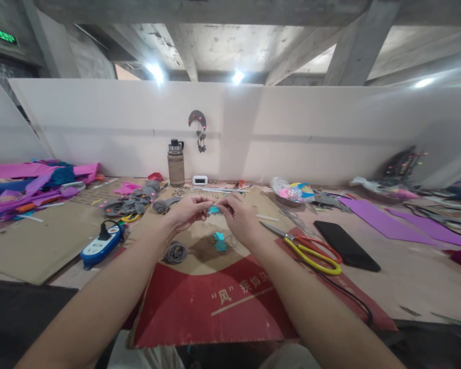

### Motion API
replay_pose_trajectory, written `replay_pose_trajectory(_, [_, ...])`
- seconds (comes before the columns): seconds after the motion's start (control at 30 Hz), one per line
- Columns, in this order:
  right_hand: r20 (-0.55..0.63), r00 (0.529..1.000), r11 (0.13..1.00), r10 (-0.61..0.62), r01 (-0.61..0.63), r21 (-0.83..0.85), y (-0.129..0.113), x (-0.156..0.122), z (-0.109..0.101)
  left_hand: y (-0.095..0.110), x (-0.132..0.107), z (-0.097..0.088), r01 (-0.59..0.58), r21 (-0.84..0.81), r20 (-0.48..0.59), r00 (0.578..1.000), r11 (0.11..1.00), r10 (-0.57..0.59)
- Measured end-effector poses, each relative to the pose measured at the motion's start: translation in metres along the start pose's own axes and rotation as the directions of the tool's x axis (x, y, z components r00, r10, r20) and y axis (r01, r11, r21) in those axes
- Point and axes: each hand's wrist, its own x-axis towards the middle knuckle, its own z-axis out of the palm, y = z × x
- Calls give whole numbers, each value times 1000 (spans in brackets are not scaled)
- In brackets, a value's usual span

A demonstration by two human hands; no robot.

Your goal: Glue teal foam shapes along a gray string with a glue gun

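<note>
Between the fingertips of my left hand (190,211) and my right hand (238,212) is a small turquoise cut-out piece (214,209), pinched from both sides. Its exact shape is partly hidden by the fingers. Below the hands, another turquoise cut-out (220,242), which looks like a small flower or star, lies on the red and tan cardboard (200,302). A coil of grey cord (175,252) rests on the cardboard under my left forearm. Scissors with red and yellow handles (311,251) lie partly open to the right of my right hand.
A black phone (346,246) and purple sheets (384,220) lie at right. A blue and white power strip (102,246) is at left, near grey felt pieces (132,202). A water bottle (175,164) stands at the back; a grey moon ornament (197,120) hangs on the partition.
</note>
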Motion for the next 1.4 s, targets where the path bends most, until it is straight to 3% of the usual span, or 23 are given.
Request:
replay_pose_trajectory(0.1, [13,999,993,-32,33,-115,0,0,-1,5,-3,1,10,12,2,1000,1000,-10])
replay_pose_trajectory(0.27, [49,997,933,-59,73,-352,0,1,-1,10,-6,4,14,117,-99,995,993,-2])
replay_pose_trajectory(0.43, [23,999,897,-26,33,-442,-3,1,1,13,-8,10,-9,172,-178,983,985,40])
replay_pose_trajectory(0.67, [48,980,966,194,-182,-183,-5,2,3,14,-8,18,-34,104,-275,960,994,61])
replay_pose_trajectory(0.93, [-22,974,968,223,-219,124,-8,1,6,12,-5,15,-141,44,-313,938,989,148])
replay_pose_trajectory(1.2, [-97,962,963,255,-244,110,4,1,7,10,-5,13,-137,-2,-310,942,991,129])
replay_pose_trajectory(1.4, [-116,968,975,222,-221,19,2,1,5,12,-8,17,-107,71,-290,949,992,123])
